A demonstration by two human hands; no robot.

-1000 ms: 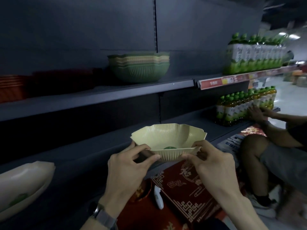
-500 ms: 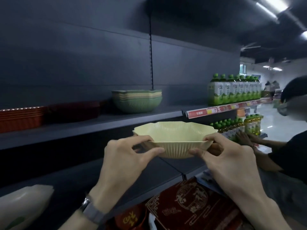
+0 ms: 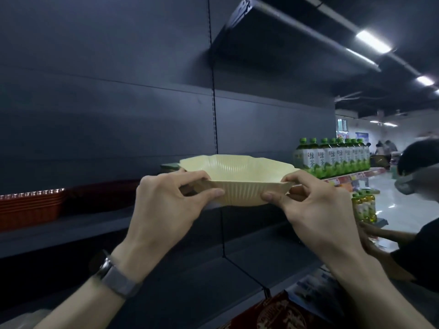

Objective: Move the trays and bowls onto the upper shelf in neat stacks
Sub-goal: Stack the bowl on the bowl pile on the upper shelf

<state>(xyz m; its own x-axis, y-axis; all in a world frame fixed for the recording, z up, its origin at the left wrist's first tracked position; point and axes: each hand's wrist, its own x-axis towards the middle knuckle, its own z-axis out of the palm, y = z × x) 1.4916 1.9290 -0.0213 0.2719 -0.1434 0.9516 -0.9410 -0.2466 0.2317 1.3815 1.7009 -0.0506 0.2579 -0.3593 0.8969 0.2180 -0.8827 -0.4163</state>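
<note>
Up front, bowl [image 3: 240,184], green stack [image 3: 169,166] behind

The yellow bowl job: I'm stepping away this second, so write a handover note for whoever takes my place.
Left hand and right hand: each pinches a side of the yellow bowl's rim, held level in front of the upper shelf.
Bowl stack: on that shelf, mostly hidden behind the held bowl.
Done: red trays stacked at the shelf's left.
Left: seat this bowl on the stack. Other remaining pieces are out of view.
</note>
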